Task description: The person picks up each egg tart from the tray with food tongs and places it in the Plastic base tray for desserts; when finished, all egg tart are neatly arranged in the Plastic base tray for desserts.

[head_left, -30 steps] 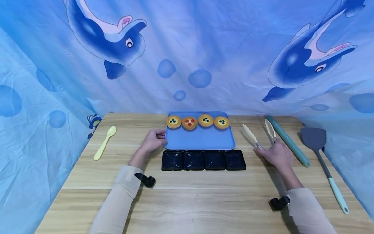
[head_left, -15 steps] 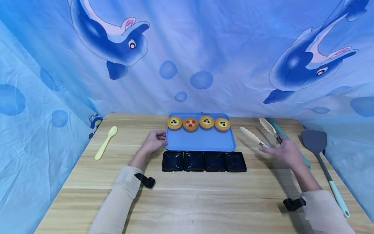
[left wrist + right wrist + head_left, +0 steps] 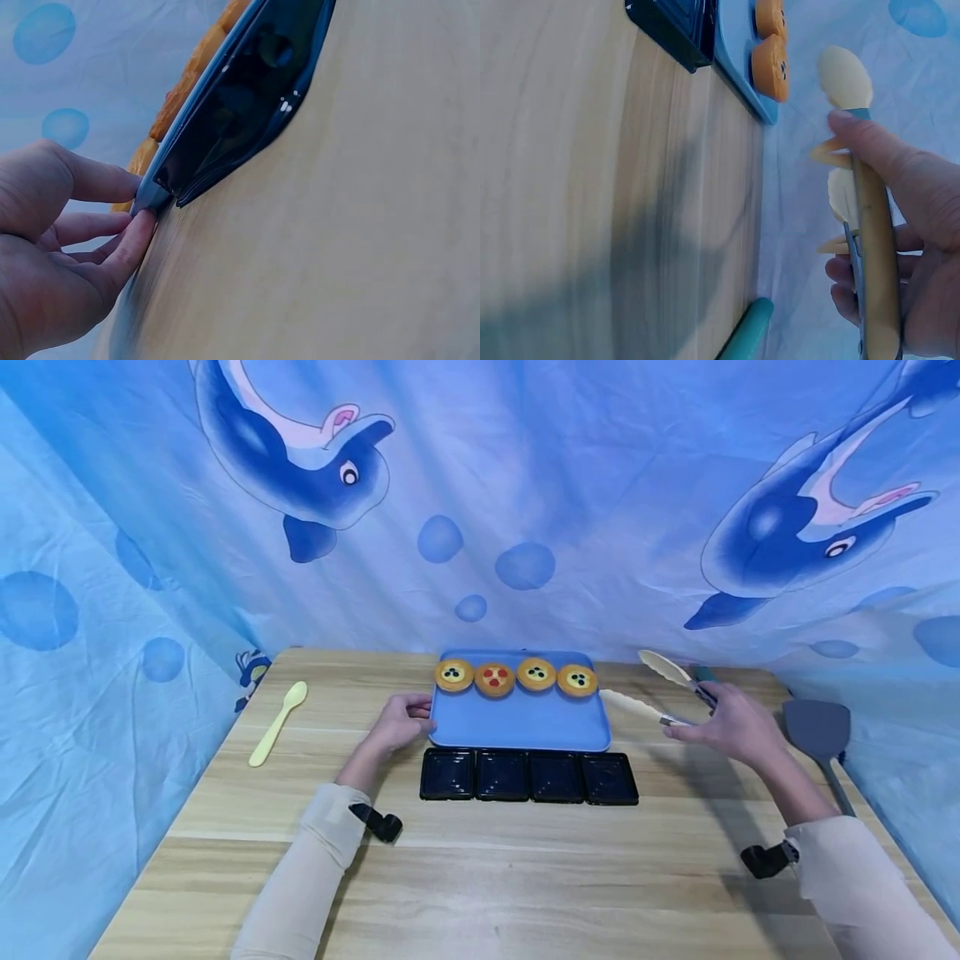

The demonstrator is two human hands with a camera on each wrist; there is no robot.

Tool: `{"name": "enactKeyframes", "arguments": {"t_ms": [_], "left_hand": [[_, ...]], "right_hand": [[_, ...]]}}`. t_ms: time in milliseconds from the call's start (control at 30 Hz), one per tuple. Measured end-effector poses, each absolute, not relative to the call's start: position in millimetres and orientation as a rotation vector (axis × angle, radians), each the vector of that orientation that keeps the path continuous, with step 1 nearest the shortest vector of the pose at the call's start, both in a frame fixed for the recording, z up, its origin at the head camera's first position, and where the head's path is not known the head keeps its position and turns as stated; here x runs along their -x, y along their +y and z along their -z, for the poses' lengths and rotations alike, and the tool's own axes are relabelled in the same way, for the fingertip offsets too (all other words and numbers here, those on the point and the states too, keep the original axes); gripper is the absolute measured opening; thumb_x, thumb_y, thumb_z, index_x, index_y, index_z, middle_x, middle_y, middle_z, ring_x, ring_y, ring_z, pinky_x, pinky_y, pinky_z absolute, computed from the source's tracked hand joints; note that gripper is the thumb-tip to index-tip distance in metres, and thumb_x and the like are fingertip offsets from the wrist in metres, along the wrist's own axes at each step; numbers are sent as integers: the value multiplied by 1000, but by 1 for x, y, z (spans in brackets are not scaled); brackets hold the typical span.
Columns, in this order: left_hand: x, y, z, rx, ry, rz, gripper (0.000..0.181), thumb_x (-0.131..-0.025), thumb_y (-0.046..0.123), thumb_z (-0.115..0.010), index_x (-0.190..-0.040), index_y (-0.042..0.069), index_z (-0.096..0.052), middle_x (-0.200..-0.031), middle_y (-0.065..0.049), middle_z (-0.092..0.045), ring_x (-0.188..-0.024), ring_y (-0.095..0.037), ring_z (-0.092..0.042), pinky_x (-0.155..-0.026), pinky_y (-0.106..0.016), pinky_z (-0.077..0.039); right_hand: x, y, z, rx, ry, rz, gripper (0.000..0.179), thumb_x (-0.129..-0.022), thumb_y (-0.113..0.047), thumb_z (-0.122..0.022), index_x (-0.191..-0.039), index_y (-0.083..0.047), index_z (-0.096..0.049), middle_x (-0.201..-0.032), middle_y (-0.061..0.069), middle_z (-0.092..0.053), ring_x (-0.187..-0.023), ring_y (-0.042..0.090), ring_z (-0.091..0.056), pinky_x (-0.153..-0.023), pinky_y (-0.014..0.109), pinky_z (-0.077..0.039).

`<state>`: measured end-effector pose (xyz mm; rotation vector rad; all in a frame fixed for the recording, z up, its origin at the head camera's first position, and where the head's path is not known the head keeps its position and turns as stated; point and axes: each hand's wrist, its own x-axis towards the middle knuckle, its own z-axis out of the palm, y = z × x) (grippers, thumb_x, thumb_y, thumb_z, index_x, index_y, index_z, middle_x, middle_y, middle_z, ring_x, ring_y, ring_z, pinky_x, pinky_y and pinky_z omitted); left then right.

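- Backdrop [image 3: 600,485], blue cloth printed with dolphins and bubbles; hung behind and beside the table.
- Table [image 3: 525,877], pale wood-grain top.
- Sleeves [image 3: 303,860], light-coloured, a pair; extended over the table from the near side.
- Blue tray [image 3: 517,718], rectangular, rounded corners; laid flat at the far middle of the table.
- Black tray [image 3: 502,775], four square compartments in one row; placed just beside the blue tray's near edge.
- Spatula [image 3: 819,727], dark blade; laid at the table's right edge, its lower part hidden by a sleeve.
- Tongs [image 3: 876,255], scalloped cream tips, arms spread apart; held above the table, one tip seen at the blue tray's right edge, contact not determinable.
- Right hand [image 3: 738,718], fingers and thumb curled round the tongs.
- Left hand [image 3: 395,724], partly closed; the blue tray's left edge is pinched between thumb and fingers.
- Teal rod [image 3: 748,330], mostly hidden by the right hand in the head view.
- Spoon [image 3: 277,724], pale yellow; laid well apart at left.
- Wrist cameras [image 3: 386,827], black, two; worn at the cuffs.
- Tarts [image 3: 536,674], four, lined along the blue tray's far side; second from left red-topped, others dark-topped.
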<state>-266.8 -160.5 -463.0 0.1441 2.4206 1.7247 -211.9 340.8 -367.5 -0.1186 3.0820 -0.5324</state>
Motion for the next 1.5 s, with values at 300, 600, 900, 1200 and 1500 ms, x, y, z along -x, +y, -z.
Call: {"name": "enactKeyframes", "arguments": {"t_ms": [300, 600, 900, 1200, 1500], "left_hand": [[264, -158, 470, -141, 2400, -1736, 55, -85, -7, -67, -136, -14, -49, -125, -29, -59, -112, -39, -58, -94, -38, -51], [267, -157, 468, -127, 2412, -1730, 53, -85, -8, -67, -135, -12, -51, -124, -26, -61, -111, -35, -59, -93, -37, -52], [267, -157, 464, -149, 2412, -1736, 53, -84, -8, -68, -135, -12, -51, -123, -27, -61, -111, -36, -59, -92, -37, -52], [267, -158, 460, -136, 2408, -1740, 53, -85, -7, -68, -135, -11, -52, -124, -26, -60, -111, -36, -58, -91, -35, -52], [266, -161, 462, -137, 2401, -1770, 52, -84, -9, -68, -134, -12, -52, -122, -27, -61, -110, -37, -59, -89, -34, -52]], "right_hand": [[248, 326, 378, 303, 2990, 552, 108, -72, -47, -87, -149, 7, -35, -101, 31, -65, -58, 23, -51, -61, 46, -48], [274, 312, 383, 395, 2951, 627, 101, -71, -34, -90, -146, 10, -38, -133, 36, -52, -98, 47, -60, -87, 60, -48], [284, 310, 391, 330, 2964, 613, 91, -73, -32, -89, -143, 7, -46, -84, 30, -64, -48, 15, -32, -66, 42, -44], [288, 305, 392, 303, 2980, 552, 77, -78, -32, -84, -139, 4, -53, -111, 28, -67, -75, 30, -61, -69, 49, -50], [289, 303, 390, 324, 2983, 592, 74, -80, -30, -83, -140, 2, -53, -56, -1, -41, -50, 16, -32, -48, 33, -32]]}}
